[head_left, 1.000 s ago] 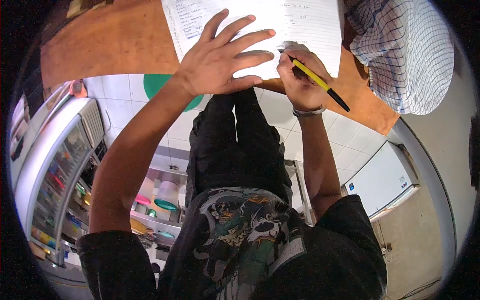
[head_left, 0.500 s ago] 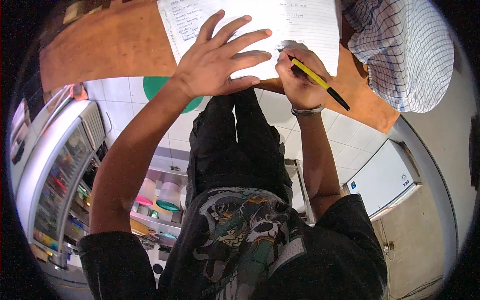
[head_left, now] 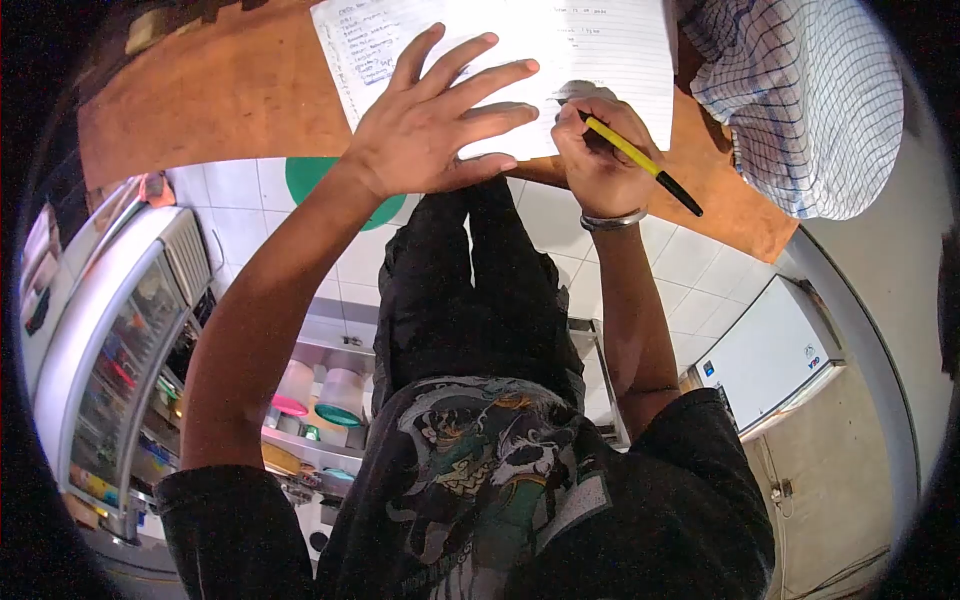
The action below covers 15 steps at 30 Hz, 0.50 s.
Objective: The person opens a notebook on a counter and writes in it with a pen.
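Observation:
An open notebook [head_left: 620, 60] with lined pages and handwriting lies on the wooden table [head_left: 220, 90]. Across its lower left part my left hand [head_left: 425, 125] rests flat, fingers spread, holding nothing. My right hand [head_left: 605, 160] grips a yellow pen [head_left: 630, 150] with a black end, its tip down at the right-hand page. The pen's rear end points toward the lower right. A metal bracelet [head_left: 612, 219] circles my right wrist. Some of the writing is covered by my hands.
A white and blue checked cloth [head_left: 810, 110] hangs at the table's right side. Below the table are white floor tiles and a green round thing [head_left: 310, 185]. A glass-fronted cabinet [head_left: 120, 350] stands left, a white appliance [head_left: 770, 350] right, and shelves with tubs [head_left: 340, 390] behind me.
Both hands keep nearly the same place on the notebook. The pen's rear end has shifted very slightly to the right; the whole view has moved a little.

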Tool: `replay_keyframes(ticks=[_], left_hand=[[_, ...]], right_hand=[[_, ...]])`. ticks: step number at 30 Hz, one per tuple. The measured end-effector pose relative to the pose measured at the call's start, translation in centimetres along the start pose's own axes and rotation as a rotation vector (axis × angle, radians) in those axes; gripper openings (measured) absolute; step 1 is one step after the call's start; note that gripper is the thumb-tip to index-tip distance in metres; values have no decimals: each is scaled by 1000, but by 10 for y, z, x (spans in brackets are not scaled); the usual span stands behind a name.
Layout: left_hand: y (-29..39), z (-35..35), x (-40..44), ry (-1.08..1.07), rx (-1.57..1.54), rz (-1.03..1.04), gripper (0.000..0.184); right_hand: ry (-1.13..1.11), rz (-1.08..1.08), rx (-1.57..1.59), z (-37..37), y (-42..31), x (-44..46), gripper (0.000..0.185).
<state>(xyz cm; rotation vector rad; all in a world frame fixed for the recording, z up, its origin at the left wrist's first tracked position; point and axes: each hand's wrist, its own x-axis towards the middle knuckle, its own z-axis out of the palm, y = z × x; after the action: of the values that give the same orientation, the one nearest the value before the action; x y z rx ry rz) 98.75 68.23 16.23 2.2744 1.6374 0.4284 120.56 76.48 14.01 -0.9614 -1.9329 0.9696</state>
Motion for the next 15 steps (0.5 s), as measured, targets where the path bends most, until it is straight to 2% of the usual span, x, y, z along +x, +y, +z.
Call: replay_keyframes(ticks=[3,5,6,8,9,15], left_hand=[[0,0,0,-7,-8,-7,50],[0,0,0,1,-17,3,50],[0,-1,0,3,-15,5,50],[0,-2,0,-12,-17,-9,50],[0,-2,-1,-13,-17,-11,50],[0,-1,0,-12,-19,-7,50]], right_hand=[[10,5,-21,-1,0,-2,12],[19,204,16,-5,7,-11,11],[20,201,16,-7,10,-13,11],[157,333,109,-13,12,-12,13],[120,375,80,-19,9,-10,12],[16,255,56,-22,1,-3,12]])
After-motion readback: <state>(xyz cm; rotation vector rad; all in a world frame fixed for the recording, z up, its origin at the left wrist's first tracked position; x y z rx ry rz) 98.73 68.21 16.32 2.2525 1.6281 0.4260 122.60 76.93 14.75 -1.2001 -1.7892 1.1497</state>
